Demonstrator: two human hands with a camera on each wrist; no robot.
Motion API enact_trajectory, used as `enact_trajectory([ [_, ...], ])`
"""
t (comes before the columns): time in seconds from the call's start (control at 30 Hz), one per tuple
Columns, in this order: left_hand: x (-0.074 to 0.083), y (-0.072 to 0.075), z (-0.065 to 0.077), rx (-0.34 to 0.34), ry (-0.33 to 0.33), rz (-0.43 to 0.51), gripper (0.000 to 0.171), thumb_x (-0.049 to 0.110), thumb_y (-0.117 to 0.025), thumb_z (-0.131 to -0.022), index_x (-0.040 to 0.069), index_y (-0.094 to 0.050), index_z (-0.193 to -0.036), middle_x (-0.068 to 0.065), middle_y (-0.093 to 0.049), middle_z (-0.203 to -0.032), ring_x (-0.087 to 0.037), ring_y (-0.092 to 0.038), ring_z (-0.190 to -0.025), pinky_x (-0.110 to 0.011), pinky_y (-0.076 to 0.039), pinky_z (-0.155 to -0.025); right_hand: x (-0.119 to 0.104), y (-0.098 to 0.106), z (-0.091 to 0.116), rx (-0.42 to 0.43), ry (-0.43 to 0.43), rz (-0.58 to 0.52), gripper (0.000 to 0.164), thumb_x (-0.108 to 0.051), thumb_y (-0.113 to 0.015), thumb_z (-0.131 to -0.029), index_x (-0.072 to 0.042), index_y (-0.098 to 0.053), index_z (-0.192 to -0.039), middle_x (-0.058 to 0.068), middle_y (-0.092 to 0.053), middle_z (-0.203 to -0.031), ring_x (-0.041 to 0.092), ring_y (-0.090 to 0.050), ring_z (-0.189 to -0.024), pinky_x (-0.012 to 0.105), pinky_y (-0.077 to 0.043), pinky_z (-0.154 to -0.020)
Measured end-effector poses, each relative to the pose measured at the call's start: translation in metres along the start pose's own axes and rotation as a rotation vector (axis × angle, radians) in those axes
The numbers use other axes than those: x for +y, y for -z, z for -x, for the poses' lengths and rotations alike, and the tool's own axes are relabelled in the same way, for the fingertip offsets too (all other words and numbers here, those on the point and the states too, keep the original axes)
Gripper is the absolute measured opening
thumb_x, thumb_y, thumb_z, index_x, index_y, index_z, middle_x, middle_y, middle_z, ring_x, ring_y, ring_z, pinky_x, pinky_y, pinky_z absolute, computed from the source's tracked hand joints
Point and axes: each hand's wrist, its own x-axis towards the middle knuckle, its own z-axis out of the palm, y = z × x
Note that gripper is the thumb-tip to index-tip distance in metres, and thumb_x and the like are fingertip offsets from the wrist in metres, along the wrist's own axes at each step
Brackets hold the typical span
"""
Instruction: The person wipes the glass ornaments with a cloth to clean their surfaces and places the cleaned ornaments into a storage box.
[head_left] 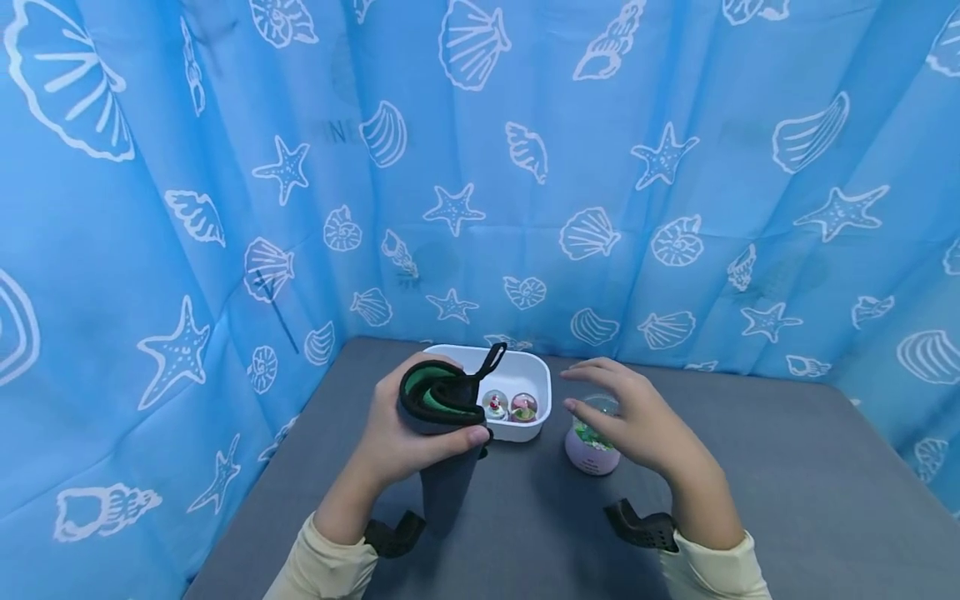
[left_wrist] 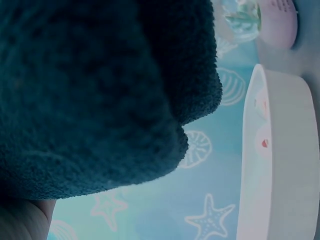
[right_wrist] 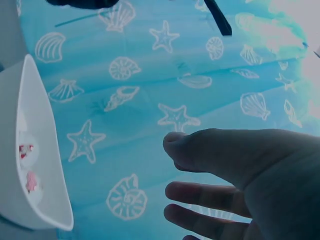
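My left hand [head_left: 405,433] grips a dark, folded, thick cloth piece [head_left: 450,475] with green inner folds, black edging and a black loop on top. Up close in the left wrist view, the cloth [left_wrist: 100,100] looks fuzzy and fills much of the frame. My right hand [head_left: 641,412] holds nothing, its fingers spread and reaching leftward. It partly covers a globe with a lilac base [head_left: 592,454] and greenery inside. In the right wrist view, the thumb and fingers [right_wrist: 205,197] are apart with only curtain behind them.
A white plastic basin [head_left: 543,387] stands at the back of the grey table [head_left: 750,483]. Inside it are two small globes, one with a red-and-white figure [head_left: 495,406], one pinkish [head_left: 523,407]. A blue shell-print curtain [head_left: 480,167] hangs behind and beside the table.
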Motion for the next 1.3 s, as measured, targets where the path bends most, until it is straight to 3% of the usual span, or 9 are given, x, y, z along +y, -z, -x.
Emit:
enact_trajectory([
  [0.27, 0.003, 0.0, 0.0, -0.009, -0.008, 0.003, 0.061, 0.012, -0.097, -0.071, 0.02, -0.068, -0.124, -0.002, -0.071, -0.115, -0.023, -0.069, -0.101, -0.035, -0.063, -0.09, 0.008, 0.005, 0.021, -0.021, -0.027, 0.067, 0.031, -0.017, -0.077, -0.098, -0.012, -0.073, -0.129, 0.008, -0.071, -0.132, 0.034, -0.066, -0.127, 0.061, -0.056, -0.102],
  [0.4, 0.003, 0.0, -0.001, -0.016, -0.006, 0.009, 0.061, 0.012, -0.097, -0.071, 0.021, -0.068, -0.124, -0.002, -0.071, -0.116, -0.024, -0.069, -0.102, -0.035, -0.062, -0.091, 0.015, 0.01, 0.03, 0.009, -0.046, 0.105, 0.032, -0.015, -0.079, -0.097, -0.011, -0.074, -0.128, 0.009, -0.071, -0.13, 0.036, -0.067, -0.125, 0.063, -0.055, -0.101],
  [0.63, 0.003, -0.002, 0.0, -0.023, 0.002, 0.003, 0.062, 0.013, -0.097, -0.071, 0.021, -0.068, -0.124, -0.001, -0.07, -0.117, -0.023, -0.068, -0.105, -0.034, -0.06, -0.094, 0.022, 0.018, 0.041, 0.01, -0.093, 0.136, 0.032, -0.019, -0.078, -0.098, -0.012, -0.074, -0.129, 0.01, -0.071, -0.131, 0.032, -0.068, -0.119, 0.054, -0.061, -0.088],
  [0.83, 0.003, -0.004, 0.001, -0.03, -0.007, 0.022, 0.062, 0.013, -0.097, -0.071, 0.021, -0.067, -0.124, -0.002, -0.07, -0.118, -0.023, -0.068, -0.106, -0.034, -0.06, -0.094, 0.029, 0.025, 0.051, 0.006, -0.109, 0.132, 0.032, -0.019, -0.079, -0.098, -0.013, -0.074, -0.129, 0.01, -0.071, -0.131, 0.038, -0.066, -0.125, 0.064, -0.055, -0.099],
  [1.3, 0.0, -0.009, 0.003, -0.053, 0.03, 0.005, 0.062, 0.014, -0.097, -0.071, 0.022, -0.067, -0.125, 0.0, -0.07, -0.117, -0.023, -0.068, -0.107, -0.035, -0.061, -0.093, 0.063, 0.061, 0.075, 0.048, -0.212, 0.191, 0.038, -0.02, -0.079, -0.098, -0.007, -0.07, -0.132, 0.022, -0.067, -0.135, 0.048, -0.06, -0.127, 0.071, -0.05, -0.095],
])
